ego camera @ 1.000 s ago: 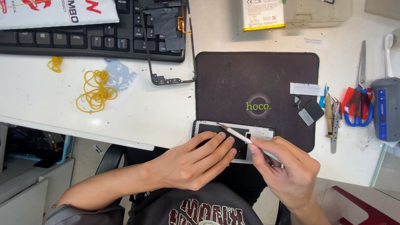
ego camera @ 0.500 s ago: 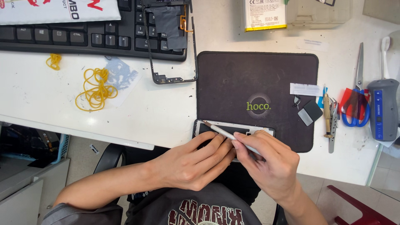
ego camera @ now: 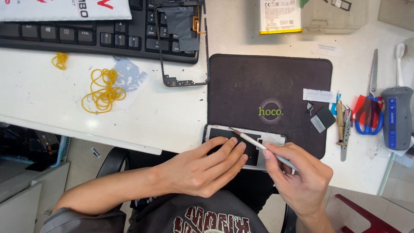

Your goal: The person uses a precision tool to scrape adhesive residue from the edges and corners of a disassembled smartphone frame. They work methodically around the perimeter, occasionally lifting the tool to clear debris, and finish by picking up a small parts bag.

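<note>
An opened phone body [ego camera: 271, 139] lies at the near edge of a dark work mat [ego camera: 267, 86]. My left hand [ego camera: 202, 168] rests flat on its left part, fingers spread over it. My right hand [ego camera: 299, 181] grips a thin white-handled tool [ego camera: 252, 141] like a pen; its tip touches the phone's upper left area, just above my left fingertips. Much of the phone is hidden under both hands.
A black keyboard [ego camera: 86, 36] and a thin black phone frame [ego camera: 185, 64] lie at the back left. Yellow rubber bands [ego camera: 101, 90] sit on the white desk. A battery [ego camera: 280, 17], tweezers [ego camera: 343, 129], scissors [ego camera: 371, 103] and a grey tool [ego camera: 396, 116] are to the right.
My right hand has shifted left with the tool, bringing its tip further onto the phone's upper left. My left hand stays pressed on the phone.
</note>
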